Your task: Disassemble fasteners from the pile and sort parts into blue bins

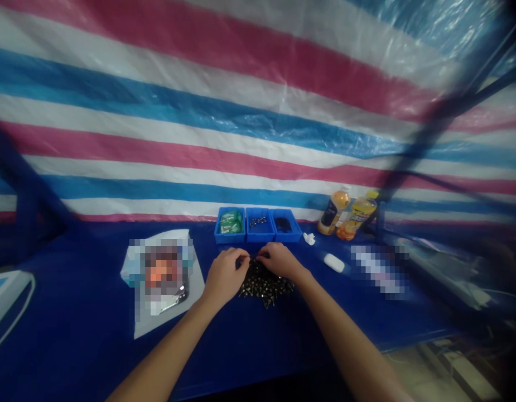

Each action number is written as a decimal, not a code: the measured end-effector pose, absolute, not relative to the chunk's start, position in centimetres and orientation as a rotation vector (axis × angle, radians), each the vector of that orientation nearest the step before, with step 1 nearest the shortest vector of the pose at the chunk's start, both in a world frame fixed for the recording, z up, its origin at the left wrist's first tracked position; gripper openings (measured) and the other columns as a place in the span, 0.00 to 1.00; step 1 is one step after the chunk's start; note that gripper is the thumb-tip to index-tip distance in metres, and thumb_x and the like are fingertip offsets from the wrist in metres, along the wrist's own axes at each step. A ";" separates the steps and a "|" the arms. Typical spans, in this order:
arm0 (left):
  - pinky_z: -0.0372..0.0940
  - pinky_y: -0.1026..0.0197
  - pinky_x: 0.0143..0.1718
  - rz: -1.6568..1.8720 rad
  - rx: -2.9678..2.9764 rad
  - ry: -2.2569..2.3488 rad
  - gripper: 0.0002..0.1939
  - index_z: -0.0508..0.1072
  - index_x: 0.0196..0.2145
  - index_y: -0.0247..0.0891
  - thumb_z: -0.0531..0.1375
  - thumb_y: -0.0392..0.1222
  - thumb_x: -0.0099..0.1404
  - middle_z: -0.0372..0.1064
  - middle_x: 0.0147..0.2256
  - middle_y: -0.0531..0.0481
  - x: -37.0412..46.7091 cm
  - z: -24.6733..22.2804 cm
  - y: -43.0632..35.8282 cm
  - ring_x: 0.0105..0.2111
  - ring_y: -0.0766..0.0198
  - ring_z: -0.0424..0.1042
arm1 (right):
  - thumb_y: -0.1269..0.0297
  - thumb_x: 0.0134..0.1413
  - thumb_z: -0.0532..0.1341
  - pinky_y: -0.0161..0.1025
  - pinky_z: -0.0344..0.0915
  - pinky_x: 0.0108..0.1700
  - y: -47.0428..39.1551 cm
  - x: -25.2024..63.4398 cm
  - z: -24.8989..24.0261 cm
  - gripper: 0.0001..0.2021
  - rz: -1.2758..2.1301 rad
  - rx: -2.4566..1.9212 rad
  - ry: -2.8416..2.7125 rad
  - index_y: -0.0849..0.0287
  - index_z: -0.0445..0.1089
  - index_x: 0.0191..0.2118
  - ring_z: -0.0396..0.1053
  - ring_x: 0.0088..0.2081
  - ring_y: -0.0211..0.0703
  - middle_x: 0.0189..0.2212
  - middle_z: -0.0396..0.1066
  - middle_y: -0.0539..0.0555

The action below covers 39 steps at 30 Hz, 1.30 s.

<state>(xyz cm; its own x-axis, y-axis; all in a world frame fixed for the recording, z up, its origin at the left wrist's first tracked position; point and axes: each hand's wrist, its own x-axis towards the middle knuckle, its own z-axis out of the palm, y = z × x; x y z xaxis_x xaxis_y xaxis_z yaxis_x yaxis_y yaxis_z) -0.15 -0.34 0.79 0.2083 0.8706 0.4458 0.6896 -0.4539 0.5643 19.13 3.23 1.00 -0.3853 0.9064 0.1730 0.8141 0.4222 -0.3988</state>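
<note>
A heap of small dark and brassy metal pieces that look like screws (266,289) lies on the blue table. At its upper left edge, my left hand (226,274) has thumb and fingertips pressed together. My right hand (281,260) reaches over the far side of the heap, its fingers pinched close to the left fingertips. Whatever is between the fingers of either hand is too small to make out. Just beyond my hands stand three blue bins: the left bin (230,238) has green packets, the middle bin (260,237) a few small metal parts, the right bin (288,237) dark pieces.
Two drink bottles, one dark-labelled (331,215) and one yellow-capped (358,219), stand at the back right. Nearer are a crumpled tissue (309,239) and a white case (333,263). A blurred package on a white sheet (144,326) lies left. Striped sheeting (199,128) hangs behind.
</note>
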 end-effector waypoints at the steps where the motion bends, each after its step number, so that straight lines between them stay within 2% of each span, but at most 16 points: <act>1: 0.62 0.56 0.42 1.072 2.239 1.483 0.07 0.75 0.36 0.43 0.56 0.40 0.65 0.73 0.36 0.50 -0.1 0.8 -0.4 0.38 0.57 0.70 | 0.60 0.56 0.60 0.37 0.58 0.35 3.2 18.9 1.0 0.09 0.346 -1.495 -2.327 0.54 0.77 0.35 0.70 0.35 0.45 0.32 0.74 0.55; 7: 0.61 0.57 0.42 1.014 2.223 1.516 0.07 0.74 0.36 0.43 0.55 0.40 0.66 0.73 0.35 0.51 0.1 1.1 -0.6 0.39 0.58 0.69 | 0.63 0.58 0.56 0.35 0.58 0.38 2.6 18.6 0.8 0.10 0.296 -1.588 -2.246 0.56 0.75 0.36 0.71 0.40 0.44 0.37 0.75 0.55; 13: 0.61 0.57 0.42 0.990 2.217 1.529 0.06 0.74 0.35 0.44 0.56 0.40 0.65 0.72 0.35 0.51 0.1 1.2 -0.6 0.39 0.58 0.70 | 0.65 0.54 0.57 0.34 0.59 0.36 2.5 18.6 0.6 0.09 0.446 -1.565 -2.126 0.56 0.75 0.33 0.72 0.33 0.41 0.30 0.77 0.52; 22: 0.60 0.57 0.42 0.992 2.239 1.553 0.06 0.75 0.35 0.44 0.57 0.40 0.65 0.74 0.35 0.52 0.1 1.2 -0.7 0.39 0.57 0.70 | 0.64 0.49 0.60 0.35 0.61 0.36 2.6 19.0 0.3 0.08 0.584 -1.501 -2.019 0.57 0.77 0.30 0.74 0.32 0.43 0.28 0.77 0.52; 27: 0.60 0.57 0.41 0.993 2.240 1.545 0.06 0.75 0.35 0.44 0.57 0.41 0.65 0.74 0.35 0.52 0.1 1.2 -0.6 0.38 0.57 0.70 | 0.66 0.50 0.60 0.36 0.63 0.37 2.6 19.1 0.4 0.08 0.610 -1.464 -1.975 0.57 0.78 0.33 0.74 0.33 0.44 0.29 0.77 0.52; 32: 0.60 0.57 0.41 0.980 2.244 1.548 0.05 0.75 0.35 0.44 0.58 0.40 0.64 0.74 0.34 0.52 0.1 1.1 -0.6 0.38 0.57 0.70 | 0.66 0.57 0.55 0.39 0.64 0.41 3.0 19.8 0.4 0.14 0.714 -1.402 -1.860 0.58 0.75 0.45 0.72 0.35 0.44 0.32 0.77 0.54; 35: 0.60 0.57 0.41 0.997 2.248 1.523 0.06 0.75 0.35 0.44 0.57 0.40 0.65 0.73 0.34 0.51 0.1 1.2 -0.6 0.38 0.57 0.70 | 0.64 0.58 0.54 0.40 0.63 0.44 3.1 20.2 0.5 0.14 0.770 -1.313 -1.804 0.59 0.75 0.44 0.71 0.39 0.44 0.37 0.76 0.55; 37: 0.61 0.57 0.41 1.011 2.246 1.495 0.06 0.75 0.35 0.44 0.57 0.40 0.65 0.73 0.34 0.51 0.2 1.2 -0.7 0.38 0.57 0.70 | 0.63 0.58 0.56 0.39 0.63 0.41 3.0 20.4 0.7 0.13 0.857 -1.253 -1.754 0.59 0.75 0.42 0.70 0.38 0.42 0.37 0.75 0.54; 39: 0.61 0.57 0.41 1.030 2.243 1.442 0.06 0.74 0.36 0.44 0.57 0.40 0.65 0.73 0.34 0.52 0.2 1.4 -0.7 0.38 0.58 0.70 | 0.60 0.57 0.57 0.36 0.61 0.33 2.7 20.5 1.1 0.13 1.001 -1.205 -1.675 0.59 0.74 0.41 0.67 0.31 0.39 0.35 0.74 0.53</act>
